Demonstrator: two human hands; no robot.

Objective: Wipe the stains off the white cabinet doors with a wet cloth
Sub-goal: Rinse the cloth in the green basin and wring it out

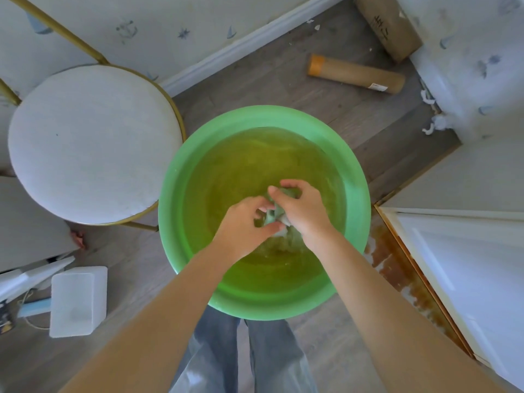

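Both hands, the left hand [243, 225] and the right hand [300, 208], grasp a bunched pale cloth [276, 214] between them above the water in a green basin [351, 177] on the wooden floor. Right of the basin stands the white cabinet door [467, 268], brown stains [397, 265] along its edge; left of the basin is a round white stool [93, 143].

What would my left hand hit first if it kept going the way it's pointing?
Probably the cloth: the left hand points up and to the right, fingers already pinching it, with the right hand just beyond. Depth is hard to judge from above.
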